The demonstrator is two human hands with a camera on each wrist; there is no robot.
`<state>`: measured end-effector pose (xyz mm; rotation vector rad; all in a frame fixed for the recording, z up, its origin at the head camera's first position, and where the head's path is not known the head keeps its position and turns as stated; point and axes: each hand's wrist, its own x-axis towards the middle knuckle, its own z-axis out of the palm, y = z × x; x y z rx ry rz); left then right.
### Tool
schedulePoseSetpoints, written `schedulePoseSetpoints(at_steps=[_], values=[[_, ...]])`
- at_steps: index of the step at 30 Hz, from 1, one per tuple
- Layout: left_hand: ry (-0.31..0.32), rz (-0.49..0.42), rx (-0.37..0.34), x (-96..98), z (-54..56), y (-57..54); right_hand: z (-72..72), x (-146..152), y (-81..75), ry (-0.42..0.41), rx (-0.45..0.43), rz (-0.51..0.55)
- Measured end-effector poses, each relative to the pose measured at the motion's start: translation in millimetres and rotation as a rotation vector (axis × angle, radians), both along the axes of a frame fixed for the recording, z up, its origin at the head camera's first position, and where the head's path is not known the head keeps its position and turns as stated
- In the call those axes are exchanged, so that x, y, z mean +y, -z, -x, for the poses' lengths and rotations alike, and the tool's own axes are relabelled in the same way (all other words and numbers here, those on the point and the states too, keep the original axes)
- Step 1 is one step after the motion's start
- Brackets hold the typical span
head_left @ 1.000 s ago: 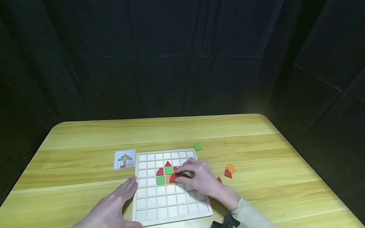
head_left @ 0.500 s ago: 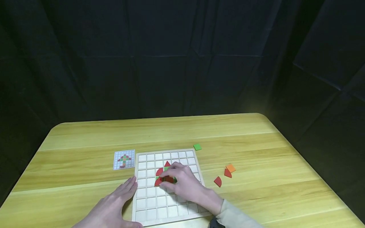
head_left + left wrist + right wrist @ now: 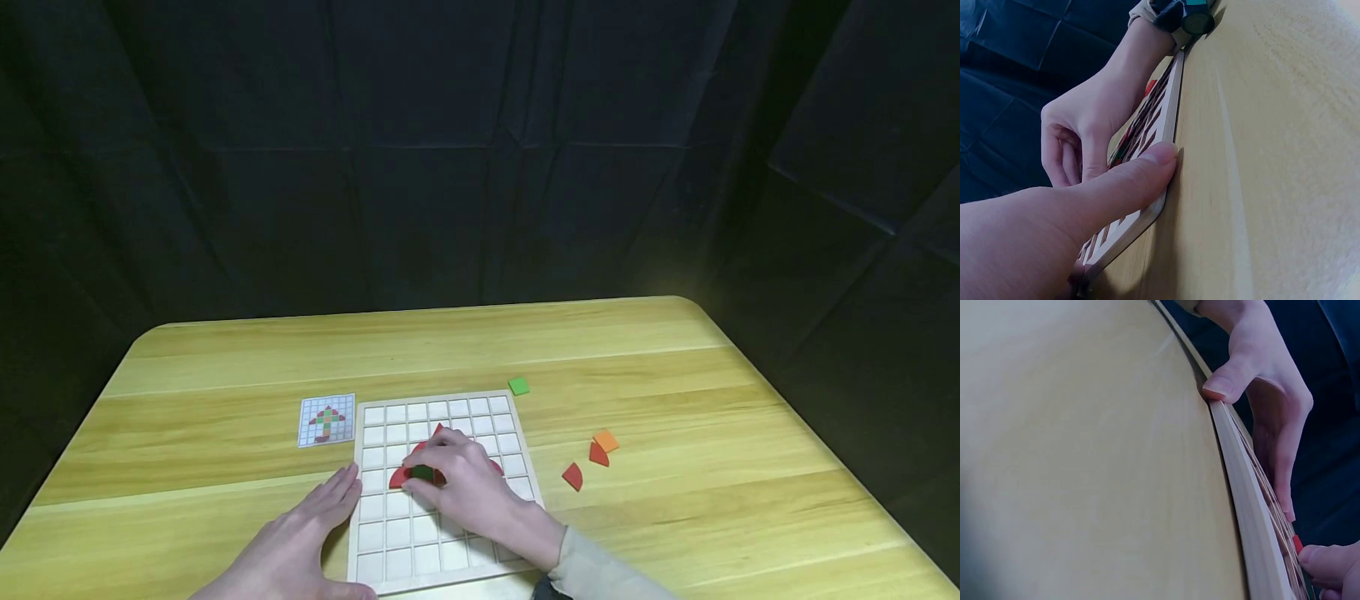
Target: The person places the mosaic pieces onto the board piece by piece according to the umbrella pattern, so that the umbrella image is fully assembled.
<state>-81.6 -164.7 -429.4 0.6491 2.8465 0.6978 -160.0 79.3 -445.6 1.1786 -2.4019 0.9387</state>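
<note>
A pale wooden board (image 3: 423, 529) with a grid of white square cells lies on the table. My right hand (image 3: 468, 483) is over its middle and pinches a red quarter-circle tile (image 3: 397, 478) between thumb and fingers, low over a cell in the left part of the grid. Other red and green tiles are mostly hidden under this hand; a red tip (image 3: 438, 428) shows above it. My left hand (image 3: 303, 529) rests against the board, its straight fingers along the left edge. In the left wrist view its thumb (image 3: 1141, 175) presses on the board's rim near a corner.
Left of the board lies a printed card (image 3: 327, 420) with a small grid and a coloured arrow-like figure. A green square tile (image 3: 519, 386) is beyond the board's far right corner. To the right lie two red quarter-circle tiles, one touching an orange square tile (image 3: 606, 441).
My right hand has moved left across the board with the red quarter-circle tile. A red tile at the grid's right side has come into view behind it. The left hand has stayed still.
</note>
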Motion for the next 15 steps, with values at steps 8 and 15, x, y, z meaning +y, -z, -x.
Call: schedulePoseSetpoints(at_steps=[8, 15], values=[[-0.001, 0.003, 0.010, 0.2, -1.0, 0.6, 0.1, 0.3, 3.3, -0.004, 0.010, -0.013], [-0.002, 0.002, 0.004, -0.1, -1.2, 1.5, -0.1, 0.7, 3.9, -0.004, 0.035, -0.013]])
